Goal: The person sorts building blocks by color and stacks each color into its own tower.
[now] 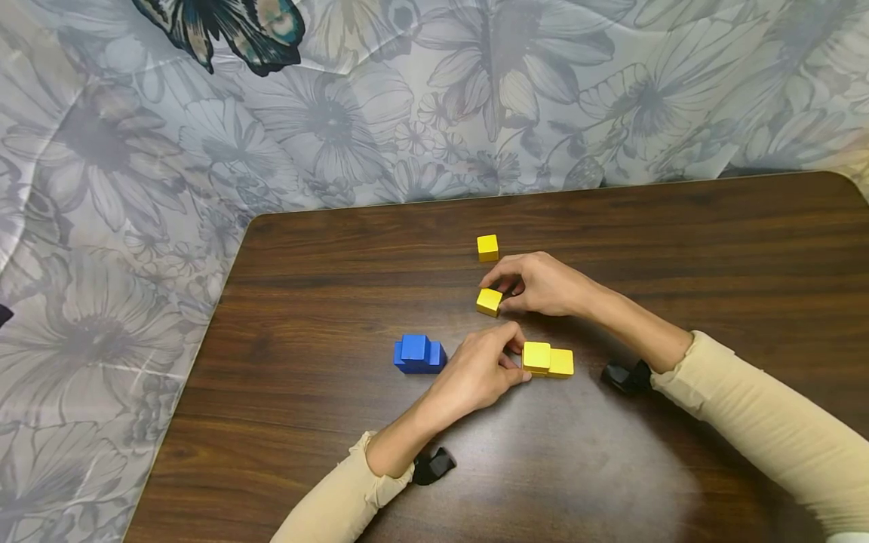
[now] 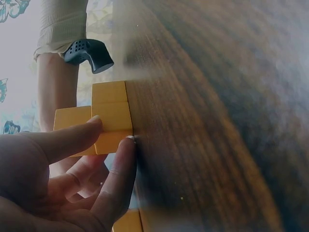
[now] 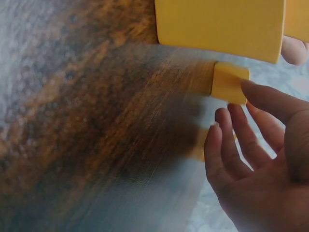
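My right hand (image 1: 546, 283) pinches a yellow cube (image 1: 489, 302) between thumb and fingers. In the right wrist view, the thumb lies against one side of that cube (image 3: 227, 79). My left hand (image 1: 478, 366) holds a small group of yellow blocks (image 1: 562, 362) in front of it, where one block (image 1: 536, 354) sits higher than its neighbour. The left wrist view shows the thumb across these blocks (image 2: 110, 94) and a fingertip at their lower edge by the tabletop. Another yellow cube (image 1: 487, 247) stands alone just beyond the right hand.
A stepped cluster of blue blocks (image 1: 416, 353) stands to the left of the left hand. The dark wood table (image 1: 305, 302) has its far edge against a flower-printed cloth (image 1: 333, 121). A black wrist device (image 1: 624, 377) hangs under the right forearm, another (image 1: 434, 466) under the left.
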Available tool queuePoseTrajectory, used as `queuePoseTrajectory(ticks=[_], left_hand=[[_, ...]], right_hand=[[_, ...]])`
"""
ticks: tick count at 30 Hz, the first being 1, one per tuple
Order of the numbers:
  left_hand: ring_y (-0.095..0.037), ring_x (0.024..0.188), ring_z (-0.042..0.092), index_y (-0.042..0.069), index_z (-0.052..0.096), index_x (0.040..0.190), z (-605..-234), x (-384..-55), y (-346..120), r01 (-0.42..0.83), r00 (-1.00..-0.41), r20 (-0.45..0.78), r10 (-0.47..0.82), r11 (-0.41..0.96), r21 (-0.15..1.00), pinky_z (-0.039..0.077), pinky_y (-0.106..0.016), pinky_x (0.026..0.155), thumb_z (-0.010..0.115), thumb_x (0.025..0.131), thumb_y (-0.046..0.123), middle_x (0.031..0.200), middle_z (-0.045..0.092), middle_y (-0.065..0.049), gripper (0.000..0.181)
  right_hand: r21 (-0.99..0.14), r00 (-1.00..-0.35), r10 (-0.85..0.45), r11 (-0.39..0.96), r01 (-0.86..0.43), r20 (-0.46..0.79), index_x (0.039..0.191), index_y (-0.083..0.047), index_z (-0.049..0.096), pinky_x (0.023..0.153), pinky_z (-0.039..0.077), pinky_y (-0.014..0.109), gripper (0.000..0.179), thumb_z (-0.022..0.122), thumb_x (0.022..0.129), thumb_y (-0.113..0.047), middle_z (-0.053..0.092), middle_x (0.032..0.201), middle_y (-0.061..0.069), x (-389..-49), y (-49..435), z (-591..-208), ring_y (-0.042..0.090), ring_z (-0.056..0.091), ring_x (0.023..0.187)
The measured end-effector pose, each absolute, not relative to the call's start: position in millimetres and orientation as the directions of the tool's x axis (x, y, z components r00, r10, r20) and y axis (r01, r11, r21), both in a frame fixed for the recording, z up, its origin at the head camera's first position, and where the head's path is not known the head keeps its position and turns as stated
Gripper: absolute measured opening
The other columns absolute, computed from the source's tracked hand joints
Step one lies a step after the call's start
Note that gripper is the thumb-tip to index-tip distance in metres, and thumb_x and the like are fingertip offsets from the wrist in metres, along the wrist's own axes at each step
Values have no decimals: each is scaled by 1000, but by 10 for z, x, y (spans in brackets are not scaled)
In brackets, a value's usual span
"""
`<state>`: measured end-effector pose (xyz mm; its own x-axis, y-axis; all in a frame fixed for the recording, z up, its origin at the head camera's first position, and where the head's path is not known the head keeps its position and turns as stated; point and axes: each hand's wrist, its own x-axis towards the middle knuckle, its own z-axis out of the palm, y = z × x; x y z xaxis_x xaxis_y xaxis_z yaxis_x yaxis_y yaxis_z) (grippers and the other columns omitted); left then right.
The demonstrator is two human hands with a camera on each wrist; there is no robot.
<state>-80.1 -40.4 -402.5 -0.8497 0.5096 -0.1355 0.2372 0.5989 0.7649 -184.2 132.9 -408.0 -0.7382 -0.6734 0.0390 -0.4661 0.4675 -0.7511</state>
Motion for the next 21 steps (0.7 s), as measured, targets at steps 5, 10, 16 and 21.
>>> queuePoseTrajectory(ticks=[5, 10, 16, 21], left_hand=[[3, 75, 61, 13, 61, 99, -4025, -804, -404, 239, -850, -138, 508, 605, 759, 49, -12, 67, 82, 82, 6, 98, 64, 3, 28], [3, 75, 61, 13, 61, 99, -4025, -804, -400, 232, -848, -149, 509, 608, 759, 49, -12, 67, 81, 82, 6, 99, 64, 2, 28], [3, 75, 61, 14, 61, 100, -4023, -809, -401, 224, -850, -158, 502, 617, 755, 49, -13, 67, 81, 83, 7, 100, 64, 1, 28], [3, 75, 61, 14, 61, 100, -4024, -812, -397, 218, -850, -163, 501, 616, 757, 49, -13, 68, 81, 83, 6, 99, 65, 2, 28]], right_hand=[[-756, -739, -673, 468, -457, 30, 108, -9, 72, 79, 57, 33, 32, 82, 80, -1, 69, 105, 3, -1852, 1320, -4090, 22, 66, 92], [-756, -745, -667, 492, -432, -8, 109, -9, 71, 79, 57, 32, 32, 83, 80, -4, 70, 103, 4, -1857, 1310, -4092, 21, 66, 92], [-749, -765, -644, 513, -418, -13, 104, -11, 72, 79, 56, 33, 27, 84, 80, -11, 71, 96, 2, -1873, 1322, -4103, 16, 66, 87], [-753, -783, -622, 520, -404, -9, 105, -12, 72, 79, 55, 31, 27, 84, 81, -14, 71, 97, 1, -1858, 1369, -4077, 14, 66, 87]])
